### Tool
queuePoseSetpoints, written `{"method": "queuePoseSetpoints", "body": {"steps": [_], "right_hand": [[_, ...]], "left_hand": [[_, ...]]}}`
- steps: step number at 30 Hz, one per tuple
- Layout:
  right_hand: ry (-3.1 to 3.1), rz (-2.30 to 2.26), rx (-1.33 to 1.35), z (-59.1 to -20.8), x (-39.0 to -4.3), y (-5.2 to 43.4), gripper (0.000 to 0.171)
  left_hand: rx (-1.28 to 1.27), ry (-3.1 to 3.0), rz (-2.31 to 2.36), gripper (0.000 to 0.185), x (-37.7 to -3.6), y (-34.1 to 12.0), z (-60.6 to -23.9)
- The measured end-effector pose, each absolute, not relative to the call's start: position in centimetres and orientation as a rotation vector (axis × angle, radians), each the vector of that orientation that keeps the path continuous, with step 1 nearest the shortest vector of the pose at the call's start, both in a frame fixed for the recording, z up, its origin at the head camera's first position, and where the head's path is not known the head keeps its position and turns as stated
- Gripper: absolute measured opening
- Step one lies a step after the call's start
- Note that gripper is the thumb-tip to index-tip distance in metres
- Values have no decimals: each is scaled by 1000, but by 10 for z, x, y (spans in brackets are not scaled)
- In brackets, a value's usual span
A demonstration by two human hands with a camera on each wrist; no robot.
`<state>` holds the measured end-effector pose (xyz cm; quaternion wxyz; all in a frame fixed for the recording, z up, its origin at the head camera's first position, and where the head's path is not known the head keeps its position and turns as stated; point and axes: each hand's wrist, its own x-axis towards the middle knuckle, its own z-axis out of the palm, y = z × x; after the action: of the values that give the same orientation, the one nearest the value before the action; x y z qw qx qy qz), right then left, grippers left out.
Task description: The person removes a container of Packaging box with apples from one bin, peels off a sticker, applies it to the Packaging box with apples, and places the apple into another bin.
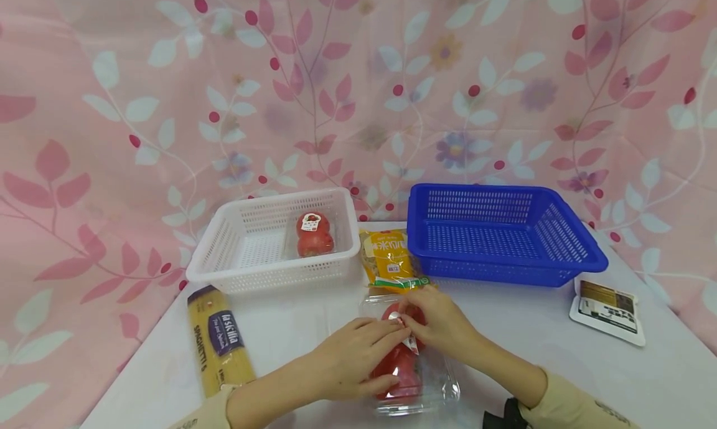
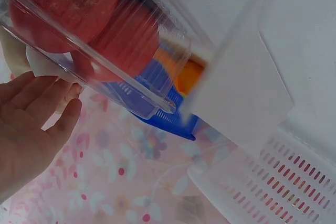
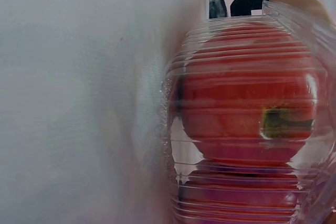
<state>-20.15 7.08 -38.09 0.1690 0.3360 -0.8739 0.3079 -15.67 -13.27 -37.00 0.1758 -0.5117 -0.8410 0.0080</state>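
Two tomatoes (image 1: 402, 373) sit in a clear plastic clamshell box (image 1: 396, 409) on the table, with a white and red label (image 1: 411, 344) on the lid. My left hand (image 1: 353, 357) lies across the box from the left, fingers extended over the lid to the label. From the right, my right hand (image 1: 439, 323) pinches the label's far end between thumb and fingers. The left wrist view shows the left hand (image 2: 31, 121) beside the box, fingertips right at the white label (image 2: 50, 65). Ribbed plastic over a tomato (image 3: 247, 98) fills the right wrist view, the right hand hidden.
A white basket (image 1: 269, 276) at back left holds another tomato box (image 1: 315, 235). A blue basket (image 1: 504, 273) stands back right, a yellow grain bag (image 1: 390, 261) between them. Spaghetti (image 1: 220, 342) lies left; a small white-edged packet (image 1: 607, 311) lies far right.
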Motion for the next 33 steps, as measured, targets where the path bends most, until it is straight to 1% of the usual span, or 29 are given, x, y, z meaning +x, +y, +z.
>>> {"method": "queuePoseSetpoints", "body": {"steps": [5, 13, 16, 21, 25, 28, 33], "right_hand": [[-2459, 848, 962, -383, -202, 70, 19], [-2364, 747, 1002, -388, -206, 72, 20], [-2245, 709, 1125, -391, -209, 72, 20], [-2006, 616, 1407, -394, -213, 73, 21], [-1959, 523, 1501, -396, -211, 76, 19], [-2033, 482, 1502, -396, -206, 79, 22], [-2211, 417, 1475, -394, -197, 84, 34]], "left_hand": [[-1461, -2397, 46, 62, -155, -131, -372], [-1485, -2289, 158, 57, -142, -132, -376], [-1487, -2240, 204, 54, -136, -133, -380], [-1446, -2076, 236, 47, -130, -132, -390], [-1395, -1919, 256, 36, -128, -129, -397], [-1386, -1858, 306, 39, -127, -129, -399], [-1399, -1899, 277, 42, -123, -128, -399]]}}
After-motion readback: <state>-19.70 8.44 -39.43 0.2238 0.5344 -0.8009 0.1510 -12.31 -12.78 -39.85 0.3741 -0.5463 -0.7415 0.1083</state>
